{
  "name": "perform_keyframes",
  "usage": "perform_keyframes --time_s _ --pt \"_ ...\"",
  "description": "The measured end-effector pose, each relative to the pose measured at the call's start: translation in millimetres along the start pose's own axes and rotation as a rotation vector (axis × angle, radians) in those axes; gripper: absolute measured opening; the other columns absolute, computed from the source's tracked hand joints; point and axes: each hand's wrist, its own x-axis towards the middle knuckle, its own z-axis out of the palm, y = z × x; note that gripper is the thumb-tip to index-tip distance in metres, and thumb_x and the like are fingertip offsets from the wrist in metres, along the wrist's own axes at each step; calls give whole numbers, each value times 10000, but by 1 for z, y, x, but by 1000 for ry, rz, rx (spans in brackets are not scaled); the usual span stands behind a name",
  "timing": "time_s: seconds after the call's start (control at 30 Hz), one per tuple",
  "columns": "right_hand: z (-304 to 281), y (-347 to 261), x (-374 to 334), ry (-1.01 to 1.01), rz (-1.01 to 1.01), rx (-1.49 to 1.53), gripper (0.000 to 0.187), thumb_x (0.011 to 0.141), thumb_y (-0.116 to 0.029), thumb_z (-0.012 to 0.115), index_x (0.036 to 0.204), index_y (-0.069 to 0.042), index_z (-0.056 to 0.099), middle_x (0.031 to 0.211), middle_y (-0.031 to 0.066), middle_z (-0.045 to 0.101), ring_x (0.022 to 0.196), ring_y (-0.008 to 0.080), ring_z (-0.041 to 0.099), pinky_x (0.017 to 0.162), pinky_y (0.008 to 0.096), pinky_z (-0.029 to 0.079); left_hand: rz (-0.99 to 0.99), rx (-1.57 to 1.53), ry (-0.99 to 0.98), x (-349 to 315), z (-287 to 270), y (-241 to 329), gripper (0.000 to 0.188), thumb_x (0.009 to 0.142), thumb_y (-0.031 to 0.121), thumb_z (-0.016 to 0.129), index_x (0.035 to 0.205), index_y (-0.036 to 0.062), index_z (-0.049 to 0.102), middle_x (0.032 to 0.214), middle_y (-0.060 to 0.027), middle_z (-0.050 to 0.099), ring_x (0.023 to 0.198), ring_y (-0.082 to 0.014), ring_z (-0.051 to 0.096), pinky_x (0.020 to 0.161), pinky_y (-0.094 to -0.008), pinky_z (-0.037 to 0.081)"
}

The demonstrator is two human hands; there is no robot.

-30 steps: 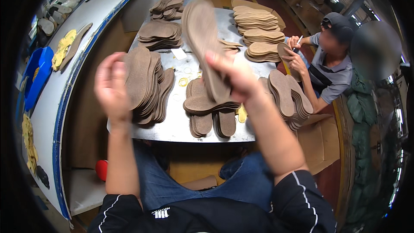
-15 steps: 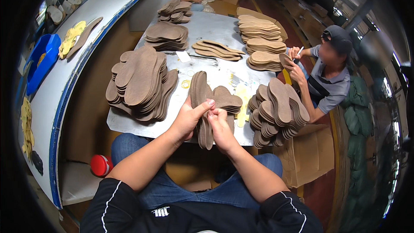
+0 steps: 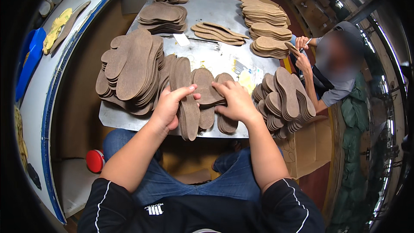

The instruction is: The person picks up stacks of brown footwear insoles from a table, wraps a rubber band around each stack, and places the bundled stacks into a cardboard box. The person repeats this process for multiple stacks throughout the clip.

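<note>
My left hand (image 3: 167,107) is closed around a bundle of brown insoles (image 3: 186,116), its thumb across the front. The bundle stands nearly upright over the near edge of the table. To its right, my right hand (image 3: 238,102) lies over a small group of stacked brown insoles (image 3: 204,87). Its fingers are apart and touch the insoles, with part of one stack (image 3: 227,124) hidden beneath the hand. A tall pile of brown insoles (image 3: 134,67) rises left of my left hand. Another brown pile (image 3: 286,97) stands right of my right hand.
The grey table (image 3: 207,11) also bears tan insole stacks (image 3: 269,30), a loose group of insoles (image 3: 220,33) and a white card (image 3: 181,39). A co-worker (image 3: 334,73) sits at the right, holding an insole. A cardboard box (image 3: 312,146) and a red-lidded container (image 3: 95,161) stand below.
My right hand has left the bundle and moved right onto the stacked insoles. My left hand still holds the bundle, now a little further left. The whole view has shifted slightly.
</note>
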Motion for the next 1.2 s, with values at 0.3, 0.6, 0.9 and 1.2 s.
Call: perform_keyframes --time_s 0.3,0.6,0.9,1.2 --pt "-27 6 -21 175 308 306 691 877 -313 928 1376 -18 552 1151 265 749 1011 393 774 918 464 608 -48 -68 -41 3 -10 3 344 1034 247 777 1278 39 650 1035 -105 756 916 -216 743 818 -392 637" --pt "25 -102 -45 258 126 557 552 1126 -270 668 1493 60 420 1446 326 545 1422 425 540 1226 493 417 370 23 -60 -9 27 -49 942 960 609 870 1558 -10 487 1411 -136 669 1328 -220 629 1151 -396 516" --pt "21 -70 -38 149 250 1135 498 1242 -440 422 1477 -26 569 1447 103 613 1388 207 564 1192 396 449 169 -165 -207 -17 19 -22 700 943 141 896 1530 -18 550 1330 -132 715 1229 -242 708 1070 -416 600" --pt "51 -66 -45 -174 209 1894 575 1208 -357 502 1655 0 449 1621 152 580 1472 261 582 1261 451 456 272 194 -330 -23 18 -14 934 878 282 993 1590 -55 492 1470 -162 672 1368 -243 636 1206 -402 491"
